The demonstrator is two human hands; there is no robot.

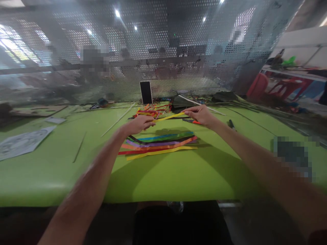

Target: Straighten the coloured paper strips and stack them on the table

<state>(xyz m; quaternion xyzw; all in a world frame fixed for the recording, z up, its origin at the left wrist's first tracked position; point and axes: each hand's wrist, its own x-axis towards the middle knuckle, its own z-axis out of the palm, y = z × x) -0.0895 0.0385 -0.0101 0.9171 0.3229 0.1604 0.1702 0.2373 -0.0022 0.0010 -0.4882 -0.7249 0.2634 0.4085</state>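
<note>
Head view: looking down at a green table [63, 177], both arms stretched out over it.
Left hand [139, 124]: fingers closed, pinching one end of a yellow strip [168, 117].
Right hand [201, 115]: pinched shut on the other end of the same strip, sitting a bit higher and further back than the left.
Yellow strip: pulled straight between the two hands, lifted clear of the table, slanting up toward the right.
Strip pile [160, 143]: loose fan of paper strips lying flat just below the hands — yellow, red, orange, purple, black, blue, green.
Tangle [153, 110]: more coloured strips bunched up behind the left hand.
Phone [146, 92]: stands upright against the perforated screen [178, 51] at the back edge.
Marker [232, 124]: dark, lies just beside the right wrist.
Thin stick [117, 119]: lies diagonally, left of the left hand.
Printed sheet [22, 143]: far left — well apart from everything else.
</note>
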